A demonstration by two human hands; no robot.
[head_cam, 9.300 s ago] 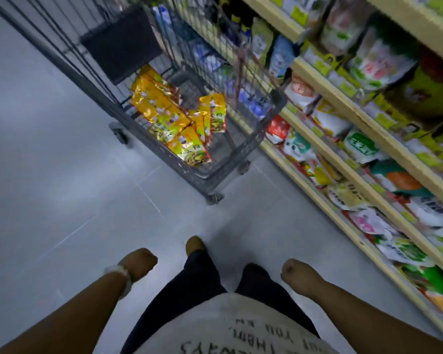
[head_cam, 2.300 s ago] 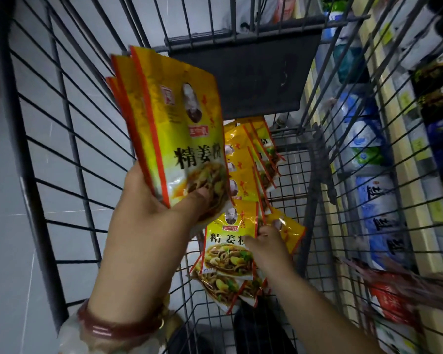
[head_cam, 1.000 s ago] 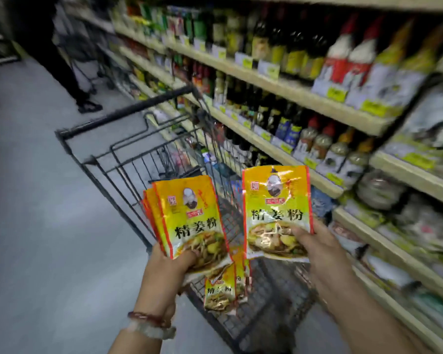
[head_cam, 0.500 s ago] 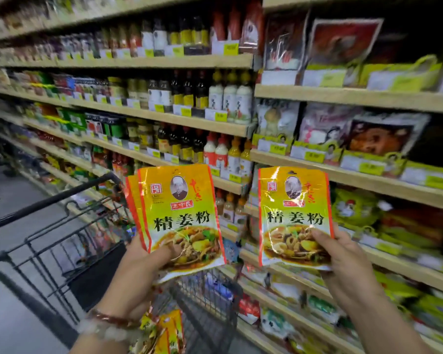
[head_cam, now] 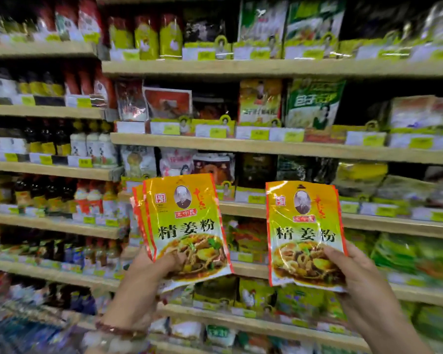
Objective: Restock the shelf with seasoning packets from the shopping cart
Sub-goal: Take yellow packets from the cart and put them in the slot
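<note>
- L hand (head_cam: 149,274), near bottom centre-left: grip closed on a small stack of yellow seasoning packets (head_cam: 184,223), thumb over the front pkt's lower left, fingers behind. Edges of at least two more pkts fan out at the stack's left side; exact count can't tell.
- L wrist carries a reddish bead bracelet (head_cam: 118,329) w/ a pale band just below it, blurred.
- R hand (head_cam: 353,272), lower right: grip closed on a single seasoning packet (head_cam: 303,233), thumb on the front at its lower right, fingers behind. A thin edge shows at its right side, so maybe a second pkt; can't tell.
- Both lots held upright, faces to the camera, side by side but apart, in front of the shelving, not on any shelf. Same print on each: portrait at top, red label, dark characters, food photo at the bottom.
- Behind: wooden shelves (head_cam: 241,144), several tiers w/ yellow price tags along the front edges.
- Centre & right bays: bagged goods in green, yellow, red, dark packs; a large green bag (head_cam: 315,103) stands on the upper mid tier.
- Left bay: rows of bottles (head_cam: 92,146), dark w/ yellow labels, some white, some red-capped.
- Bottom left corner is motion-blurred; can't tell what's there.
</note>
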